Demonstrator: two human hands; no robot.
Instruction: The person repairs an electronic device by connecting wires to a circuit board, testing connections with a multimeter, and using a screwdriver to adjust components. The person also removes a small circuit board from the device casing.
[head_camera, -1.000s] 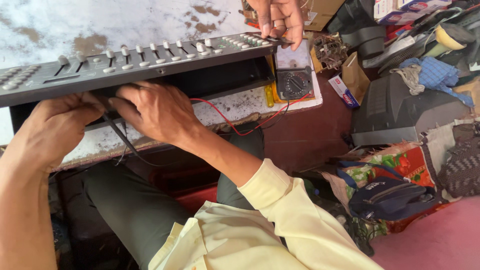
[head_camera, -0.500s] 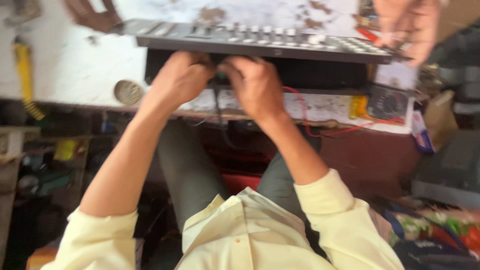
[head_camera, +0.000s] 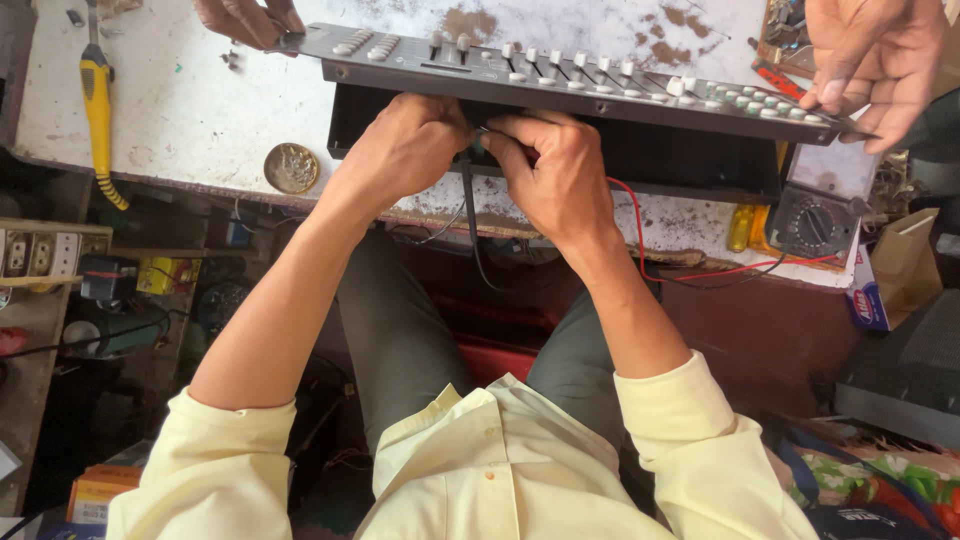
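Observation:
A dark mixer case lies open on a stained white workbench. Its grey front panel, covered in sliders and buttons, is lifted off and held at both ends by another person's hands. My left hand and my right hand meet just under the panel's edge. Both pinch the upper end of a thin black cable, which hangs down over the bench edge. What the fingertips hold inside the case is hidden.
A yellow-handled screwdriver and a round metal lid lie at the bench's left. A multimeter with a red lead sits at the right, beside a cardboard box. Shelves of clutter stand lower left.
The view has swung so the panel now sits level and centred. My hands have stayed together under the panel's edge. The other person's hands now show at both ends of the panel.

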